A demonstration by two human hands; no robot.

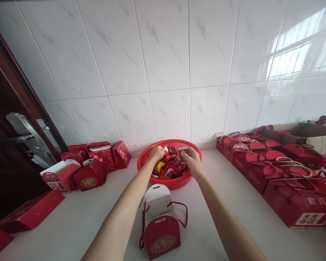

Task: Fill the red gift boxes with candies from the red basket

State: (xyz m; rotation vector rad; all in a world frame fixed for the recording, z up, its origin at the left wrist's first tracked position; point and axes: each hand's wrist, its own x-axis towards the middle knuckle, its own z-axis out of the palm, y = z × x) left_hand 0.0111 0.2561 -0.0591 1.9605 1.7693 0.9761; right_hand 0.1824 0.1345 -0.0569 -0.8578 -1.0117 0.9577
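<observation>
A red plastic basket (174, 184) holds many wrapped sweets (176, 168), mostly red, one with a yellow label. My left hand (157, 153) is over the basket's left side, fingers closed on a red-and-white wrapped sweet (166, 149). My right hand (192, 161) reaches in from the right, its thumb and fingers bent together on a wrapped sweet (183, 155) among the others; its fingertips are partly hidden. Between my forearms stands a red gift box (163, 237) with its top flaps up, white inside, and a red cord handle at each side.
Several red boxes (89, 178) stand on the left, with more lying nearer me. Rows of closed red gift boxes (254, 174) with cord handles fill the right. Behind them is a cardboard carton (319, 139). A tiled wall (168, 116) and a door handle (24, 134) border the white surface.
</observation>
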